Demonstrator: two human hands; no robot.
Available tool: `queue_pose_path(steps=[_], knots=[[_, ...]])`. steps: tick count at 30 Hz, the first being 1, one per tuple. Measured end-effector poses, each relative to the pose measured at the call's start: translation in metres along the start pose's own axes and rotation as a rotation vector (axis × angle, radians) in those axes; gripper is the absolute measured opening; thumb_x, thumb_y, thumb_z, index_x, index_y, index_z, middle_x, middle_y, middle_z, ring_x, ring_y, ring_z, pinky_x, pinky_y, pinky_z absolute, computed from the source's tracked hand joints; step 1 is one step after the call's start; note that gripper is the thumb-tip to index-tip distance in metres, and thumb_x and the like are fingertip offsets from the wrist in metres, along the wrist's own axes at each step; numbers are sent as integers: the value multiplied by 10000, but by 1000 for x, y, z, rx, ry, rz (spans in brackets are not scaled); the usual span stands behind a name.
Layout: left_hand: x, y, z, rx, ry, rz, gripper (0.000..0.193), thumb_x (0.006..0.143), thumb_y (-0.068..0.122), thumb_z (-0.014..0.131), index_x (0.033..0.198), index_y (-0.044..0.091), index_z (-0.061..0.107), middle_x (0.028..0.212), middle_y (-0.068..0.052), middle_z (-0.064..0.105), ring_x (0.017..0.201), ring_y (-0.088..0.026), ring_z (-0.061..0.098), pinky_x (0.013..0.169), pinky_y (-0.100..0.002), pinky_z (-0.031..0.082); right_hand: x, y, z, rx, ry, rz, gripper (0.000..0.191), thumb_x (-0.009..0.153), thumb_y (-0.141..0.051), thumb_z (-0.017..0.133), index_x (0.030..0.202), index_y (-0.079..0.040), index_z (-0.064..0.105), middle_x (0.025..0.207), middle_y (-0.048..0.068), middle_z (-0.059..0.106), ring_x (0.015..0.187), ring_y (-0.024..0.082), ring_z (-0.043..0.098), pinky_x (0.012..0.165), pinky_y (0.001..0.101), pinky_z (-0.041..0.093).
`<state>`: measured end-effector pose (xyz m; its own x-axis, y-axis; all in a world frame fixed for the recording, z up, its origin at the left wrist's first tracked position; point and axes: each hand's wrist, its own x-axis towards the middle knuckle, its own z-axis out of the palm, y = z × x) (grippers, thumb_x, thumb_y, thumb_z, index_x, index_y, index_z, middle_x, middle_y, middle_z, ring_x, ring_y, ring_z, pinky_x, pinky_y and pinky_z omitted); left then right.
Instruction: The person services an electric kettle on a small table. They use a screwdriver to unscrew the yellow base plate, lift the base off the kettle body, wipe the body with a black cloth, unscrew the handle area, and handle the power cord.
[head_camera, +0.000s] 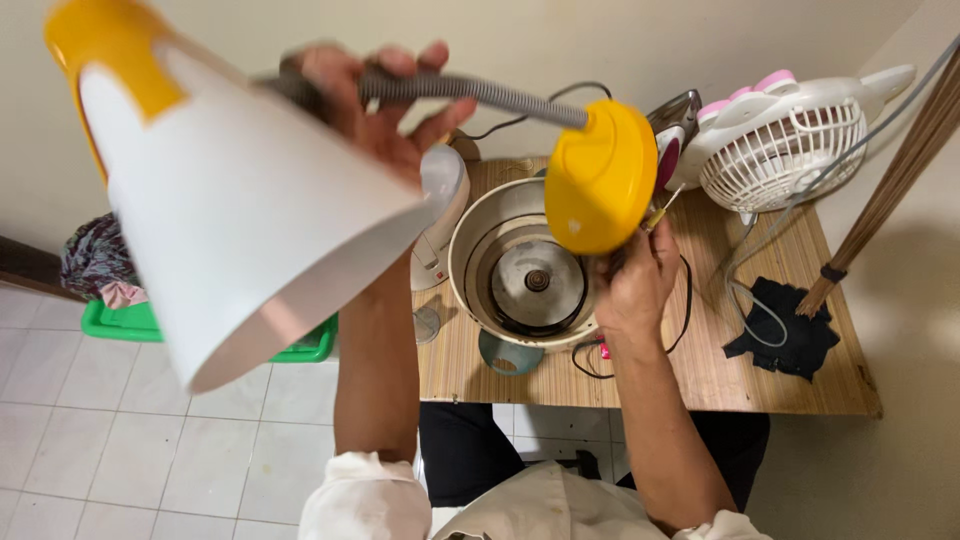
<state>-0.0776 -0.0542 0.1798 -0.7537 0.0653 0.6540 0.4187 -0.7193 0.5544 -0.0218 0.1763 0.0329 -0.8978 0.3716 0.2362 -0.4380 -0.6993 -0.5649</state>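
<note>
**Desk:** Yellow and white plastic fills the foreground. What is it?

**Photographer:** A desk lamp (300, 190), held up over a small wooden table (770, 370). The left hand (385, 100) is wrapped around its grey flexible neck (470, 92), close behind the white cone shade (230, 210). The right hand (635, 280) is closed at the lower edge of the round yellow base (600, 178), and seems to pinch a thin yellow-handled tool (662, 208); the grip itself is hard to read.

**Desk:** Any containers, and what is in them?

**Photographer:** A cream-coloured cooker body (520, 265) stands on the table with no inner pot, so the round metal heating plate (535, 282) shows at the bottom. Its white lid (443, 190) stands tilted just to the left. On the tiled floor sits a green plastic basket (130, 322) with pink and patterned cloth (100, 265) in it.

**Desk:** What is hidden?

**Photographer:** The shade covers most of the basket and is cut off at the frame's top left. The base hides the cooker's far rim and part of a silver and pink object (678, 130) behind it. A white and pink table fan (785, 140), a black rag (785, 335) and a broom (890, 180) lie to the right. A small teal round object (510, 355) sits half under the cooker; what it is cannot be told.
</note>
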Motion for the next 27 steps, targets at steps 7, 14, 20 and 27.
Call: queue_pose_path(steps=[7,14,20,27], knots=[[-69,19,33,-6,242,-9,328,1079,456,501,1187,147,497,1160,-162,707,1196,-389,684,862,-521,640,-32,7,-6,13,-70,-5,412,1059,-227,571,1416,-22,556,1267,88,682,1111,206,699,964,364,595],[-80,-36,44,-11,261,40,212,1155,320,487,1227,123,453,1052,-124,657,1008,-316,679,956,-466,587,-61,17,4,85,76,81,409,1076,-293,521,1390,-33,552,1202,106,683,1048,233,702,898,393,602],[-98,-81,72,85,78,-157,158,1157,170,492,1237,55,419,1054,-153,654,1041,-269,672,985,-435,568,-75,15,25,150,102,21,424,1095,-310,504,1440,-63,499,1282,94,623,1147,231,659,1003,399,568],[-107,-93,78,9,-70,-283,221,1119,108,510,1278,47,369,1129,-146,660,1202,-255,647,1086,-398,540,-78,0,48,-8,89,-230,286,1130,-209,541,1371,-60,504,1328,108,597,1215,225,621,1069,404,527]])
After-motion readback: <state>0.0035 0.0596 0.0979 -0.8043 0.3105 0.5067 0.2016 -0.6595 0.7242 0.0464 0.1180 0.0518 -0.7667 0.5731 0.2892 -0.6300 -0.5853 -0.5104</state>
